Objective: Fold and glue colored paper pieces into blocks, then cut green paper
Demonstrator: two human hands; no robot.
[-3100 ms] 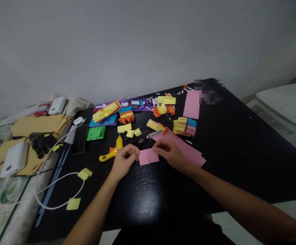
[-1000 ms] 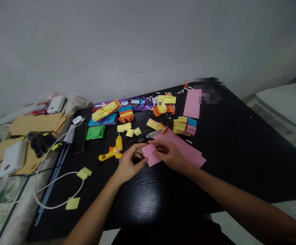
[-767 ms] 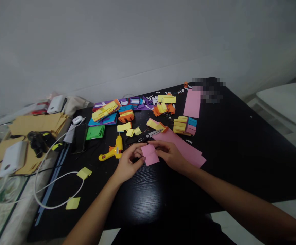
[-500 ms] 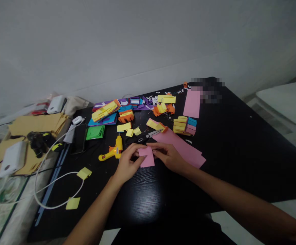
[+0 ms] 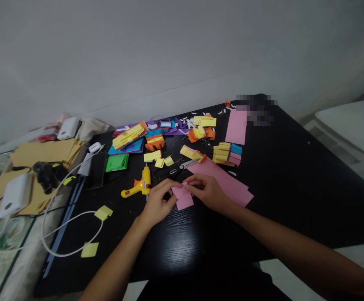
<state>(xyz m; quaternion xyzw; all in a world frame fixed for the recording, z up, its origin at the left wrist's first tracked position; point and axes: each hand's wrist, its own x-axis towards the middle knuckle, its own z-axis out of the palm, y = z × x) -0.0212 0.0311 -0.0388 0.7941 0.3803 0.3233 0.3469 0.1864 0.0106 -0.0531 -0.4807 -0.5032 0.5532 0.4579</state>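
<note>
A small pink piece of paper is held between both hands over the black table. My left hand is closed on its left edge, with fingers along the top. At its upper right corner my right hand pinches the paper between thumb and fingers. Larger pink sheets lie just beyond my right hand. A pair of scissors rests past the hands. Left of my left hand lies a yellow hot glue gun.
Bundles of cut yellow paper, a green stack and a yellow, pink and blue bundle lie around the work spot. A phone and a looped white cable are at left. A pink sheet lies far right.
The small pink paper has turned a little and shifted slightly right and down. Both hands still hold it; the fingers of my left hand have drawn in along its edge.
</note>
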